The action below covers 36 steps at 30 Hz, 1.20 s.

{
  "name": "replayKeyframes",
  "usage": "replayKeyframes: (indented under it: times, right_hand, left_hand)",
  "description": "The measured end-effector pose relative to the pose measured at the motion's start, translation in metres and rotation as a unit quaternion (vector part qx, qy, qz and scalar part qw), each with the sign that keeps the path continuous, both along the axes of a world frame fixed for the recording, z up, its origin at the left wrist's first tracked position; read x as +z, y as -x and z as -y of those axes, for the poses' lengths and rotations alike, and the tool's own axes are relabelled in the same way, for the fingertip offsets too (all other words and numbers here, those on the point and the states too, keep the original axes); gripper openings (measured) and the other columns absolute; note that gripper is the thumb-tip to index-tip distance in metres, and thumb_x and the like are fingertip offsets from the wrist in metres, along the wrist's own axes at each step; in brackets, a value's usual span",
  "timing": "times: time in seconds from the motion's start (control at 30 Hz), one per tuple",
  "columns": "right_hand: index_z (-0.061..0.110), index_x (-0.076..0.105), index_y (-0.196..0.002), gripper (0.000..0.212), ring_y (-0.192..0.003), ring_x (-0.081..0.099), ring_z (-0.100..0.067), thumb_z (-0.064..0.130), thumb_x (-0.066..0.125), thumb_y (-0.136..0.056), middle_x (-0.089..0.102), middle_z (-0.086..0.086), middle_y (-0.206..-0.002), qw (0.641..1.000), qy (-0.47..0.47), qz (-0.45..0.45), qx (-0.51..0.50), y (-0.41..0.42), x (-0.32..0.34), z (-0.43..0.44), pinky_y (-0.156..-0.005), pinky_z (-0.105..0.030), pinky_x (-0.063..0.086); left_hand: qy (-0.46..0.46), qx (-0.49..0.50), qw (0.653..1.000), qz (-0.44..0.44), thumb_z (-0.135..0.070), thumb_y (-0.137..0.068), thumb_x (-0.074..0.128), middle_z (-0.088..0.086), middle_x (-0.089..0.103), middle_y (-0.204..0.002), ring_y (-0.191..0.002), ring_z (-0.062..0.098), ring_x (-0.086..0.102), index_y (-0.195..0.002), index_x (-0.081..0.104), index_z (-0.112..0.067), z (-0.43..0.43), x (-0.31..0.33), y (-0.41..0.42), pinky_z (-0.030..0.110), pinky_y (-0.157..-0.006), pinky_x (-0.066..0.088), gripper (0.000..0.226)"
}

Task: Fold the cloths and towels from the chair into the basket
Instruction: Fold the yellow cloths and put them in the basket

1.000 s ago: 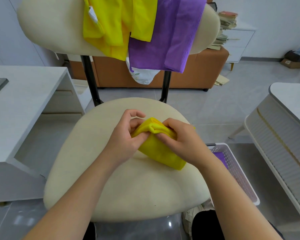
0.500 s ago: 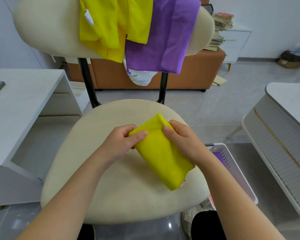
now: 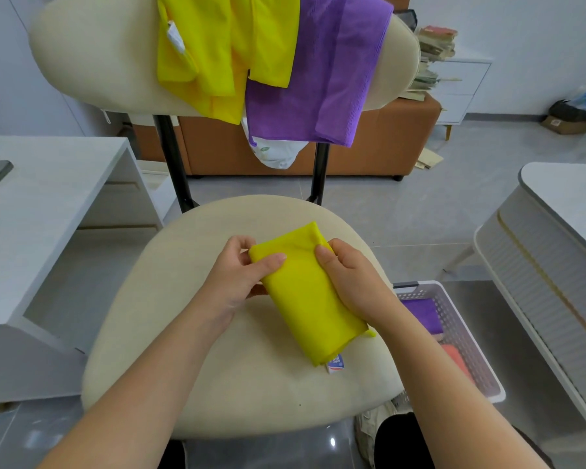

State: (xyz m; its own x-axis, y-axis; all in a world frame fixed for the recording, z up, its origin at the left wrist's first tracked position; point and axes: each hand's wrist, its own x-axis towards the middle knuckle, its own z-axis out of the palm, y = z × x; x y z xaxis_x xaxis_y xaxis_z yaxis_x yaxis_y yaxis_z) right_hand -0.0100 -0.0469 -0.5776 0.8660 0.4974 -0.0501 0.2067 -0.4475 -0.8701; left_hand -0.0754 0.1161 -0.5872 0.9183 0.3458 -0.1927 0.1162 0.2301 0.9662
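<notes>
Though a tight bundle earlier, yellow cloth [image 3: 307,299] now flat

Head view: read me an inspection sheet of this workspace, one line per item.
Surface: cream chair seat, with the folded yellow cloth held over it.
Job's things: yellow cloths and purple towel draped over the backrest; basket right of the chair holds a purple cloth and a pink cloth.
Clutter: book stack; cardboard box on the floor.
Hands: left hand and right hand both pinch the folded cloth's far end.
Cables: nothing seen.
Surroundings: white desk left, white table right, orange sofa behind.
</notes>
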Motion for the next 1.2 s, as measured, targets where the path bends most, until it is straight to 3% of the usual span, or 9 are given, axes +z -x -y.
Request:
replayKeyframes:
  times: [0.1,0.2,0.33,0.53,0.7,0.83,0.93,1.1,1.2]
  right_hand:
    - [0.017,0.046,-0.081,0.028,-0.071,0.044,-0.011,0.035,0.037,-0.101,0.046,0.004,-0.074,0.998,-0.016,-0.003,-0.06,0.0,-0.003,-0.004,-0.064,-0.028,0.035]
    - [0.013,0.046,-0.084,0.029,-0.076,0.044,-0.016,0.035,0.037,-0.1,0.046,0.001,-0.076,0.991,-0.039,-0.019,-0.125,0.0,-0.008,-0.006,-0.067,-0.032,0.034]
    - [0.012,0.046,-0.088,0.027,-0.07,0.044,-0.01,0.033,0.035,-0.102,0.046,0.005,-0.075,0.988,-0.022,0.017,-0.152,0.005,-0.011,-0.009,-0.062,-0.03,0.027]
    - [0.01,0.044,-0.092,0.026,-0.069,0.043,-0.009,0.03,0.031,-0.103,0.045,0.006,-0.076,0.984,-0.018,0.02,-0.175,0.007,-0.019,-0.018,-0.058,-0.029,0.02]
    - [0.011,0.044,-0.096,0.026,-0.086,0.047,-0.021,0.031,0.03,-0.103,0.049,-0.002,-0.086,0.974,-0.048,-0.002,-0.222,-0.002,-0.021,-0.011,-0.076,-0.032,0.036]
    - [0.011,0.042,-0.088,0.026,-0.083,0.044,-0.02,0.03,0.031,-0.103,0.044,0.002,-0.077,0.96,-0.084,-0.007,-0.266,-0.011,-0.025,-0.004,-0.074,-0.033,0.035]
    - [0.017,0.042,-0.08,0.029,-0.084,0.044,-0.02,0.033,0.033,-0.102,0.046,-0.002,-0.081,0.943,-0.139,-0.068,-0.295,-0.017,-0.026,0.004,-0.076,-0.036,0.039]
    - [0.019,0.049,-0.094,0.022,-0.098,0.054,-0.025,0.033,0.034,-0.102,0.055,-0.008,-0.109,0.9,-0.217,-0.232,-0.299,-0.028,-0.023,0.015,-0.084,-0.042,0.047]
    - [0.011,0.046,-0.127,0.031,-0.108,0.056,-0.028,0.027,0.035,-0.103,0.055,-0.011,-0.124,0.857,-0.278,-0.302,-0.311,-0.041,-0.019,0.041,-0.084,-0.047,0.046]
  left_hand:
    - [0.087,-0.028,0.995,-0.048,-0.027,-0.086,0.061,0.003,0.065,-0.09,-0.072,0.018,0.062,-0.105,0.05,-0.018,0.008,0.002,0.002,0.028,-0.054,0.051,0.024]
    - [0.021,-0.121,0.985,-0.12,-0.027,-0.09,0.058,0.004,0.069,-0.099,-0.084,0.02,0.065,-0.106,0.059,-0.018,0.02,-0.002,0.007,0.031,-0.066,0.053,0.019]
    - [-0.104,-0.023,0.987,-0.123,-0.023,-0.097,0.049,0.009,0.063,-0.113,-0.101,0.025,0.06,-0.106,0.055,-0.018,0.028,-0.014,0.002,0.039,-0.09,0.049,0.012]
    - [-0.353,0.039,0.928,-0.109,-0.031,-0.101,0.035,0.004,0.052,-0.094,-0.086,0.024,0.047,-0.105,0.044,-0.015,0.036,-0.017,0.004,0.031,-0.066,0.029,0.019]
    - [-0.254,-0.072,0.963,-0.051,-0.038,-0.09,0.055,-0.001,0.06,-0.105,-0.093,0.016,0.058,-0.11,0.046,-0.023,0.024,-0.013,-0.001,0.029,-0.075,0.045,0.026]
    - [-0.052,-0.169,0.977,-0.116,-0.018,-0.087,0.063,0.005,0.064,-0.092,-0.07,0.015,0.062,-0.106,0.056,-0.012,0.021,-0.009,0.005,0.023,-0.053,0.052,0.021]
    - [-0.002,-0.157,0.982,-0.105,-0.003,-0.089,0.058,0.007,0.066,-0.084,-0.063,0.012,0.065,-0.094,0.06,-0.009,0.019,-0.008,0.008,0.022,-0.061,0.057,0.008]
    - [-0.13,-0.081,0.987,-0.057,-0.005,-0.094,0.051,0.004,0.065,-0.076,-0.056,0.008,0.061,-0.097,0.061,-0.01,0.022,-0.014,0.003,0.02,-0.052,0.051,0.012]
    - [-0.258,-0.089,0.962,-0.002,-0.011,-0.093,0.053,-0.002,0.068,-0.082,-0.068,0.006,0.062,-0.091,0.063,-0.021,0.039,-0.019,0.0,0.018,-0.06,0.045,0.014]
